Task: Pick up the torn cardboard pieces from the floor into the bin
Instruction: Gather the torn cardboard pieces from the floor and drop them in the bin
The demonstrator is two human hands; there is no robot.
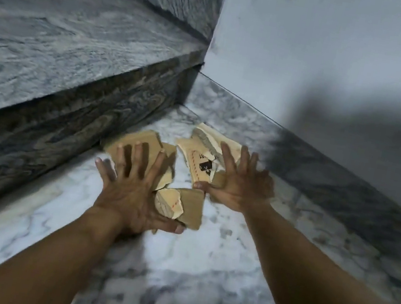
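Nothing reads clearly. The pale tan torn cardboard piece (194,150), right of the grey marbled stone step (78,50), bears a black printed symbol (205,166), blurred illegible characters and a red dashed line (195,167).

Two hands (130,193) (239,183), some six torn cardboard pieces (197,163), two stone steps (73,49)

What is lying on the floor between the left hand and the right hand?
In the head view, torn cardboard pieces lie on the marble floor between the left hand and the right hand.
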